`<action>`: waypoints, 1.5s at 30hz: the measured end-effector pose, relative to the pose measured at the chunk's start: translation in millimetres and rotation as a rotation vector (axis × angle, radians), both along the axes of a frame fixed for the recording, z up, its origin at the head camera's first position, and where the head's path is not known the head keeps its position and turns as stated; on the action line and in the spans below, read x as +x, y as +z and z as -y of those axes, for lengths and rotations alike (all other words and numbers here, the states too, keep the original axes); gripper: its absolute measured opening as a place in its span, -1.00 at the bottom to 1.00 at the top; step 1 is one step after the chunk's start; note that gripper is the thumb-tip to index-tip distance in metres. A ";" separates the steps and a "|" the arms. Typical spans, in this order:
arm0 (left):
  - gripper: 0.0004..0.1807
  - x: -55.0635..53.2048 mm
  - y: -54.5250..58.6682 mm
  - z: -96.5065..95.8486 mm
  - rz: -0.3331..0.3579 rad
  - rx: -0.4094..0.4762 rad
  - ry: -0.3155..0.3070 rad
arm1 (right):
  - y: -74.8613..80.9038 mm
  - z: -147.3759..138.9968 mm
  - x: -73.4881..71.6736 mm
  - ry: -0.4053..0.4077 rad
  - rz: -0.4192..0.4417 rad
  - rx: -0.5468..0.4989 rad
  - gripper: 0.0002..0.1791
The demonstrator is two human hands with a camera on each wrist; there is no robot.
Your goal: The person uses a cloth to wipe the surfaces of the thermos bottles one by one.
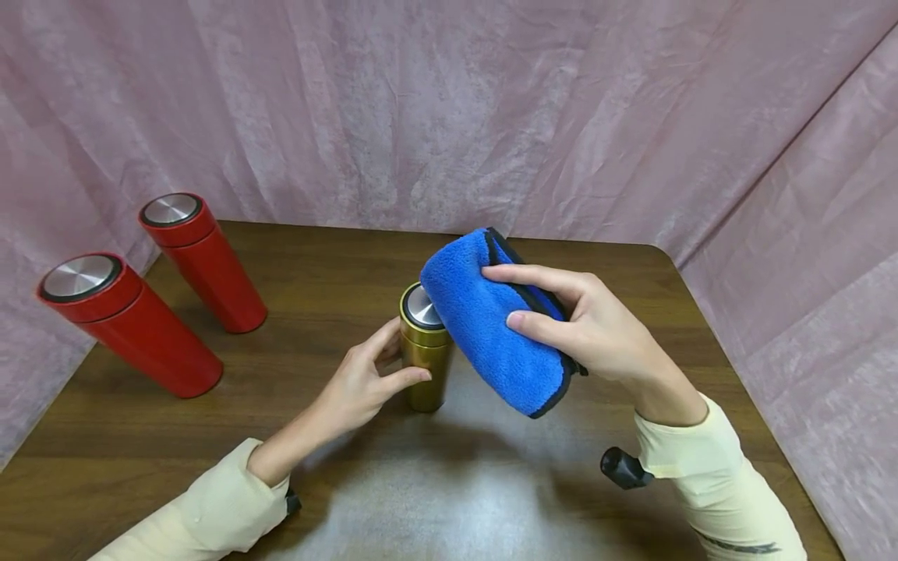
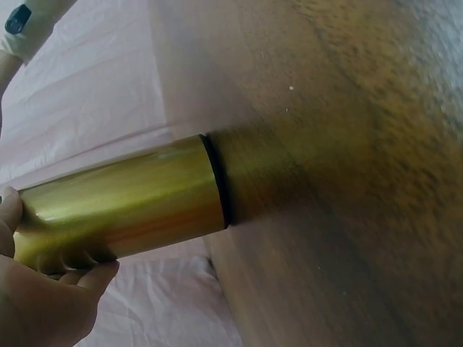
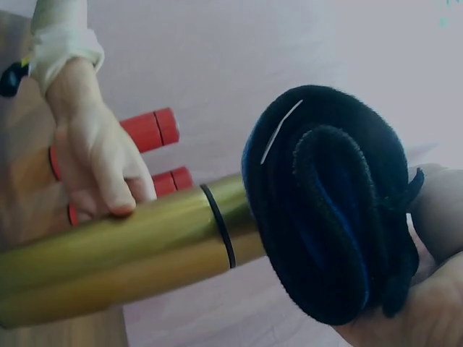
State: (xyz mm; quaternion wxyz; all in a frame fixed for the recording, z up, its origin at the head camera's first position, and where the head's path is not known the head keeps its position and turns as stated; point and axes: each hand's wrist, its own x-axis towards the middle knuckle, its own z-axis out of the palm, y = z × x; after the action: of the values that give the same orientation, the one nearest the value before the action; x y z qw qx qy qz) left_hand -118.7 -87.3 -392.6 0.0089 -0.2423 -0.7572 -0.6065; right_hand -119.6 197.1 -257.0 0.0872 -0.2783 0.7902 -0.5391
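A gold thermos flask [image 1: 426,354] with a silver-topped lid stands upright near the middle of the table. My left hand [image 1: 358,382] grips its upper body, thumb in front and fingers round the far side; the left wrist view shows the gold flask [image 2: 123,202] with its dark base on the wood. A folded blue cloth [image 1: 484,327] with black edging is held by my right hand [image 1: 596,323] between thumb and fingers. The cloth covers the right side of the lid in the head view. From the right wrist, the rolled cloth [image 3: 325,210] hides the lid end.
Two red thermos flasks, a nearer one [image 1: 140,335] and a farther one [image 1: 210,269], stand at the left of the brown wooden table [image 1: 337,265]. Pink curtains [image 1: 449,117] hang behind the table and along its right side.
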 end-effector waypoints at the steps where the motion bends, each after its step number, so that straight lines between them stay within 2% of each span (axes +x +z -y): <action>1: -0.21 0.3 0.3 -0.1 0.003 0.002 -0.001 | 0.6 1.0 -3.2 0.007 0.002 0.007 -0.49; 8: -0.21 0.0 -0.2 0.0 -0.004 -0.004 0.005 | 7.0 -1.8 -13.8 0.013 0.063 0.075 -0.49; 14: -0.22 0.2 -0.5 -0.4 -0.013 -0.007 0.009 | 14.9 -8.9 -9.6 0.001 0.119 0.151 -0.50; 18: -0.21 0.5 0.7 -0.4 -0.004 -0.007 0.013 | 18.1 -12.9 -5.2 0.010 0.126 0.188 -0.52; 29: -0.21 -0.5 0.9 -1.1 -0.003 -0.002 0.010 | 26.9 -14.7 1.8 0.076 0.162 0.244 -0.54; 36: -0.21 -0.5 0.7 -0.2 -0.020 -0.002 -0.004 | 31.7 -5.2 -5.8 0.117 0.147 0.254 -0.53; 40: -0.21 -0.1 0.3 0.6 -0.011 -0.007 -0.013 | 34.4 1.2 -11.4 0.113 0.165 0.248 -0.54; 45: -0.19 0.3 1.7 0.3 -0.009 -0.014 -0.016 | 38.9 8.0 -20.0 0.094 0.147 0.294 -0.54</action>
State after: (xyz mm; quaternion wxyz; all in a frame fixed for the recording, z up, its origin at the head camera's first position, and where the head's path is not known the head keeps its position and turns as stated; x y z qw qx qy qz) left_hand -118.5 -87.5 -390.9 0.0058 -0.2509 -0.7596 -0.6000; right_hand -139.6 189.1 -218.1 0.2094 -0.2592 0.8381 -0.4320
